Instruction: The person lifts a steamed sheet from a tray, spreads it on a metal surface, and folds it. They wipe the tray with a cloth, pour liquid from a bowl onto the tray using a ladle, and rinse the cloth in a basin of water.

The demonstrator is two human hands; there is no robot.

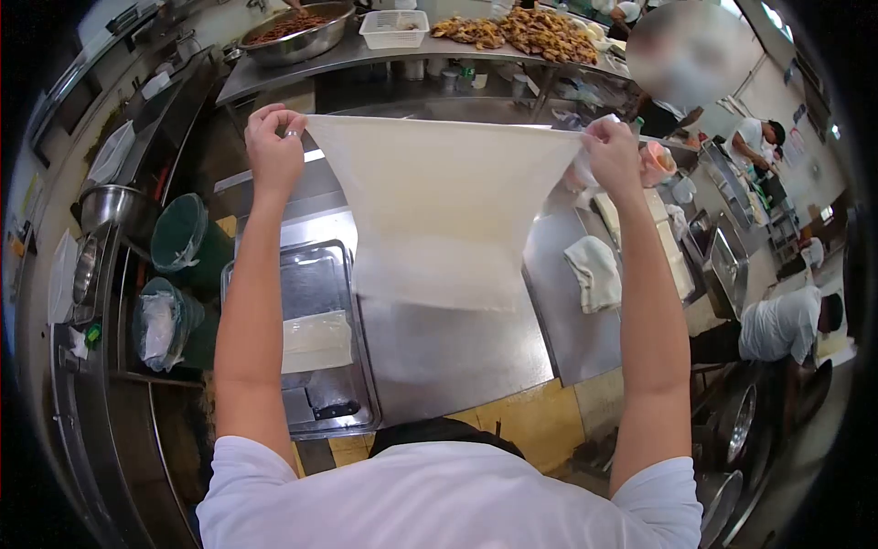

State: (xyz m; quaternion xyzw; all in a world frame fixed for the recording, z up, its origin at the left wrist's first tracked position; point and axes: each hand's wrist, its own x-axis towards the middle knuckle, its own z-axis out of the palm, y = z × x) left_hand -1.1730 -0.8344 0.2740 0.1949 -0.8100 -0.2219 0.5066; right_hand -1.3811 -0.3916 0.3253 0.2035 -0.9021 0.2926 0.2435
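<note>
A thin, off-white, cloth-like sheet (439,201) hangs spread between my two hands over the steel table (457,357). My left hand (274,146) pinches its upper left corner, a ring on one finger. At the upper right corner, my right hand (615,151) is closed on it too. The top edge is pulled nearly straight, while the lower part drapes down and narrows. Below my left forearm lies a metal tray (364,366) with a pale, flat rectangular piece (317,341) and a cleaver (320,406) in it.
A folded white towel (594,273) lies to the right, beside long pale slabs (672,247). Green bins (178,238) stand at left. Across the back counter are a large metal bowl (297,50), a white basket (393,41) and piled browned food (549,37). Several people work nearby.
</note>
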